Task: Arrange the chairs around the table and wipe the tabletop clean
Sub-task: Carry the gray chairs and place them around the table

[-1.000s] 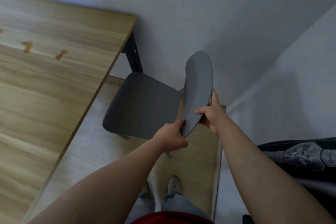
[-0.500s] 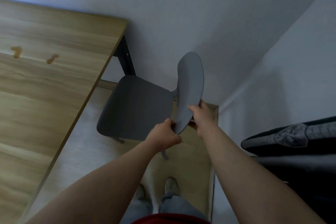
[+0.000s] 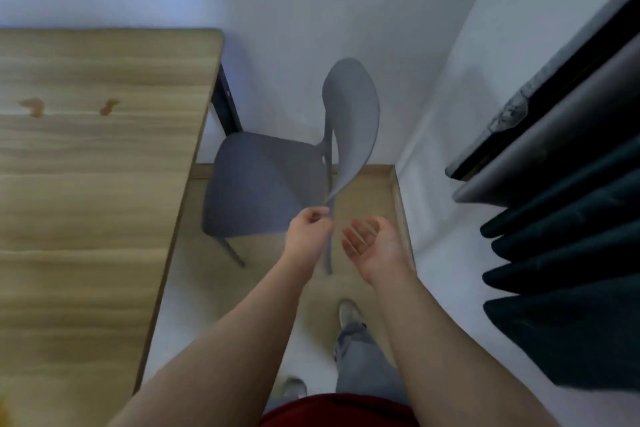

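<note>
Fingers (image 3: 358, 234) of the right hand (image 3: 374, 246) lay spread, palm up, holding nothing; left hand (image 3: 310, 229) curled by the chair (image 3: 263, 184) back's tip, grip unclear. Chair stood centre frame, seat facing the table (image 3: 104, 201) end, presumably placed for seating.

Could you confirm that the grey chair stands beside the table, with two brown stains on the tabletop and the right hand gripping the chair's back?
Not quite: the head view shows the right hand open, palm up, gripping nothing, off the chair. The rest is right.
</note>
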Demonstrator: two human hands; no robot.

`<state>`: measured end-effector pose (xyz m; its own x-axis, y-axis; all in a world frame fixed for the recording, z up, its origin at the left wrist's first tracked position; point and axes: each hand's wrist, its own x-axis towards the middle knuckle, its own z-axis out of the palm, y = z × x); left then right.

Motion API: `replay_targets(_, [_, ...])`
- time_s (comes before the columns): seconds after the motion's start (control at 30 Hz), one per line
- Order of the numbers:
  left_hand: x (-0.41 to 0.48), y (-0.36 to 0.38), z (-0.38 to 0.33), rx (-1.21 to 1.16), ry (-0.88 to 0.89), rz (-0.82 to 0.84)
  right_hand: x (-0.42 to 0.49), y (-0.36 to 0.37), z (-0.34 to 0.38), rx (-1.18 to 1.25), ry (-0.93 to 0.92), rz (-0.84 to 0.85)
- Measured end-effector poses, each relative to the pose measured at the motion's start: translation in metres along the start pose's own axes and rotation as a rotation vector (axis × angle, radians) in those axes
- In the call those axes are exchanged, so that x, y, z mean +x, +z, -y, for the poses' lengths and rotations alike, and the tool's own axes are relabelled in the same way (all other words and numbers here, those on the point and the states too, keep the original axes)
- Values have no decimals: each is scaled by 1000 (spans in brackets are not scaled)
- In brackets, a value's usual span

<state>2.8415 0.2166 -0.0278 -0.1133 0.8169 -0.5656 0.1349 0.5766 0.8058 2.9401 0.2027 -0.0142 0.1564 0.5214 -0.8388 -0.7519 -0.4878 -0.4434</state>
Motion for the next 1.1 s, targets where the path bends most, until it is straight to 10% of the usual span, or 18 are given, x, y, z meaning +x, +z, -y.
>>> replay_targets(0.33, [-119,-50,125,-38,-267,43,-84,-147,-146,9,120,-199])
replay_targets(1.1, [-437,-60,313,117,-259,297,-304,-407,-329,68,-27,-209])
